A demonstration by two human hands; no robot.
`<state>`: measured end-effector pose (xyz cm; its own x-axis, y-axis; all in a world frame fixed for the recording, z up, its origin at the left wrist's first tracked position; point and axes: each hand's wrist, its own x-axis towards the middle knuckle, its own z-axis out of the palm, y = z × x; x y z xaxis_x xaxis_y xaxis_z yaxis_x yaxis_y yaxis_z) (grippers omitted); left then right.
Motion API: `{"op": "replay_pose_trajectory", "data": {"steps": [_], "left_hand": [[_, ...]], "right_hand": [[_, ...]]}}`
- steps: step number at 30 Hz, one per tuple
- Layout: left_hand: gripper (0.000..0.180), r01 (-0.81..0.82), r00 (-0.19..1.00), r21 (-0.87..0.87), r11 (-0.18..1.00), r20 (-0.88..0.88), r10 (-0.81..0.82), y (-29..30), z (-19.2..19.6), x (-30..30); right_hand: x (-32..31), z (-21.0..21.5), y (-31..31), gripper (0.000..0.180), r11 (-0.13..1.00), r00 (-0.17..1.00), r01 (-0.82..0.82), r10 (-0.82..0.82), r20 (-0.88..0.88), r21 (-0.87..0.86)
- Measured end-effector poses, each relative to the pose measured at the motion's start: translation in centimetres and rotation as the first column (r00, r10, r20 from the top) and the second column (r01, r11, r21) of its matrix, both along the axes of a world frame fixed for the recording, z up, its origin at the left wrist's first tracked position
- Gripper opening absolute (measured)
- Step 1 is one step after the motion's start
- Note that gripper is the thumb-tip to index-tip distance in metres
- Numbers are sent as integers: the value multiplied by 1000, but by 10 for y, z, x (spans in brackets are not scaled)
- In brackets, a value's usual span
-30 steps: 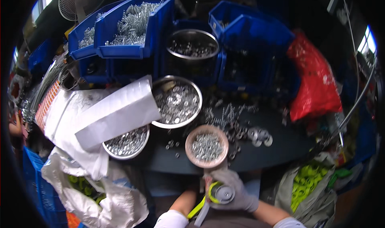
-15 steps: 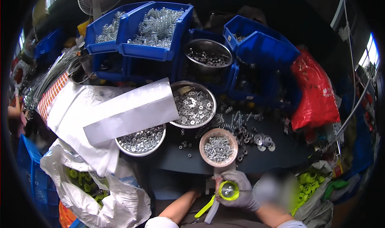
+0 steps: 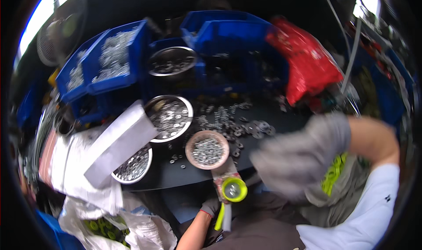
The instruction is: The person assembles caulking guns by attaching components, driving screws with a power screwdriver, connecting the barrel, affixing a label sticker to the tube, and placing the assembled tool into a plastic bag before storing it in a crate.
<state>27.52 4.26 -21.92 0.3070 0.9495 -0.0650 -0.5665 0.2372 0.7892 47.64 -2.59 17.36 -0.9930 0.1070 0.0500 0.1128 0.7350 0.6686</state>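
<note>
My gloved left hand (image 3: pixel 213 207) is low in the view, beside a lime-green ringed piece (image 3: pixel 234 189) with a shiny round centre. Its fingers are mostly hidden behind that piece, so I cannot tell whether they grip it. A lime strip (image 3: pixel 219 218) and a grey strip (image 3: pixel 227 218) hang below the ring like handles. My gloved right hand (image 3: pixel 299 157) is raised over the table's right front edge, apart from the ringed piece. Motion smears its fingers. Just beyond the ring, a pinkish bowl (image 3: pixel 188 149) holds small metal pins or screws (image 3: pixel 208 150).
Metal bowls of washers (image 3: pixel 190 118) and nut-like parts (image 3: pixel 132 166) stand left, under folded white paper (image 3: pixel 118 140). Springs (image 3: pixel 222 114) and discs (image 3: pixel 259 129) lie loose on the table. Blue bins (image 3: pixel 233 34) and a red bag (image 3: pixel 303 65) stand behind. Sacks hold lime parts (image 3: pixel 335 173).
My right hand has let go of the lime-green ringed piece and swung up and to the right. The whole view has turned right and tilted. More of my left glove shows.
</note>
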Motion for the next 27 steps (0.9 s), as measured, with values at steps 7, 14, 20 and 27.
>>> {"op": "replay_pose_trajectory", "data": {"steps": [7,14,20,27], "left_hand": [[44,382,919,-161,910,-35,-392,-23,7,3],[46,683,704,-258,684,-19,-710,-40,18,50],[49,614,735,-384,689,-40,-677,-16,-1,-4],[42,590,656,-223,776,-428,-622,4,13,-40]], "right_hand": [[-26,-26,69,17,718,626,656,-689,-366,-230],[-1,-24,-5,47,543,-24,230,-827,-562,-808],[124,-120,-296,30,310,-93,932,-297,-950,-188],[120,-287,-705,42,-790,-807,43,333,-487,-611]]}}
